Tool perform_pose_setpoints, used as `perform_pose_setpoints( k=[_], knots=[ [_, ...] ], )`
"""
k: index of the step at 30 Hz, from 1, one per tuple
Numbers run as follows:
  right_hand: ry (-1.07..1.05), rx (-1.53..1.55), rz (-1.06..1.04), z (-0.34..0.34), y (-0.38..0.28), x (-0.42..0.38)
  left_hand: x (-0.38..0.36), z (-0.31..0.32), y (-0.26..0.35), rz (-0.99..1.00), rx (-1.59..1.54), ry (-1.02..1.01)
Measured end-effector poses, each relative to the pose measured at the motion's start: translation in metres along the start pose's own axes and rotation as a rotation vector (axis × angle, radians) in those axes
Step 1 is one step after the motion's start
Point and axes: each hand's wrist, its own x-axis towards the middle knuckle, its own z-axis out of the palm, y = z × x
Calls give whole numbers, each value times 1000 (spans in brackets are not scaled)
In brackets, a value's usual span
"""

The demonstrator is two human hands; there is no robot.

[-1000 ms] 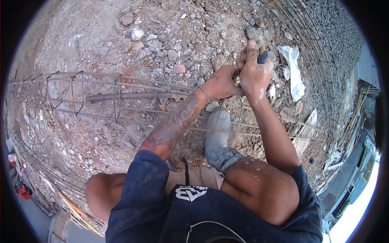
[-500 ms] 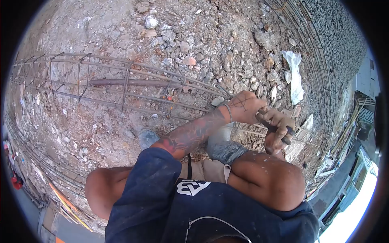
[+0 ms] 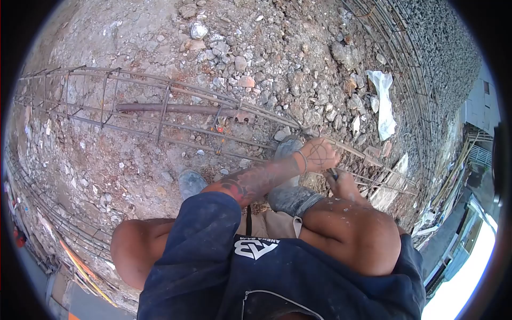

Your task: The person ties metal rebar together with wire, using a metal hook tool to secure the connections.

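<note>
My left hand point(image 3: 320, 154), on the tattooed arm, is closed beside the rebar cage point(image 3: 164, 109), near where the bars meet by my boot. What its fingers hold is hidden. My right hand point(image 3: 345, 185) is wrapped round a dark hand tool point(image 3: 334, 174), lower right of my left hand. Only a short part of the tool shows between the two hands. A rusty pipe point(image 3: 176, 108) lies within the cage on the rubble.
My grey boots point(image 3: 192, 183) stand on the stony ground by the cage. A white plastic bag point(image 3: 383, 104) lies at right. Longer rebar cages point(image 3: 413, 69) curve past it beside a gravel pile point(image 3: 448, 42). More bars run along the left edge.
My right hand and the tool have moved left and down. My left hand has lowered slightly, uncovering the bar junction above it. The view has shifted a little.
</note>
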Motion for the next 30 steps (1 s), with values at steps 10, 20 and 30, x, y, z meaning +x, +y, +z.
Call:
perform_pose_setpoints(
  k=[10, 20, 30],
  knots=[
    [-65, 160, -49, -32, -9, -8, 15, -26, 4, -92, -97, 5],
    [-609, 444, 262, -122, -32, 9, 13, -34, 52, -1340, -1988, 521],
    [-738, -47, 356, -158, -99, 36, 48, -50, 44, -1794, -2247, 945]
  ],
)
